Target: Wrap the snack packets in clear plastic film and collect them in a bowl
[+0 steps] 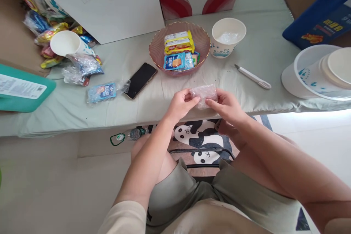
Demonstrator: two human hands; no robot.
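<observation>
In the head view, the left hand (181,104) and the right hand (229,106) together grasped a small, flat, rectangular packet in crinkled clear plastic (203,92), above the front edge of the counter covered in pale green cloth (131,111). Beyond it, a pinkish translucent bowl with a scalloped gold rim (155,56) held yellow and blue snack packets (178,43). Right of the bowl stood a white paper cup with blue print (223,49); a slim white-handled knife (253,77) lay nearer. A black smartphone (140,80) lay to the left.
</observation>
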